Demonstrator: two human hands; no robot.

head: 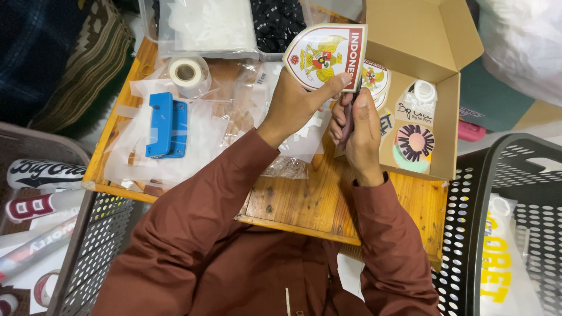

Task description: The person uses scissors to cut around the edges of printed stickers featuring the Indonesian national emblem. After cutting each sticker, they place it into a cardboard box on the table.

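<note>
Wooden counter (304,202), low and cluttered, sits between two perforated dark baskets (93,234); the left one holds sheets of red, white and black printed stickers. On the counter's left part you have a blue block-shaped tool (167,124) lying on a spread of clear plastic film (202,140), with a roll of clear tape (188,72) just behind it and a clear plastic tray (205,29) at the far edge.

Your left hand (295,105) is raised over the middle of the counter, arm in a rust-brown sleeve; its grip is clamped on a shield-shaped sticker (325,55), thumb pressed across the lower edge. That sticker is white with a red border, a gold bird emblem and a red band down its right side, held upright above the film.

Your right hand (358,131) is just beside the left, fingers curled shut around a slim dark tool (349,120) that reaches up to the sticker's lower right corner; what kind of tool cannot be told.

An open cardboard box (418,44) stands at the right, holding more shield stickers, a round black-and-pink sticker and a white one.
</note>
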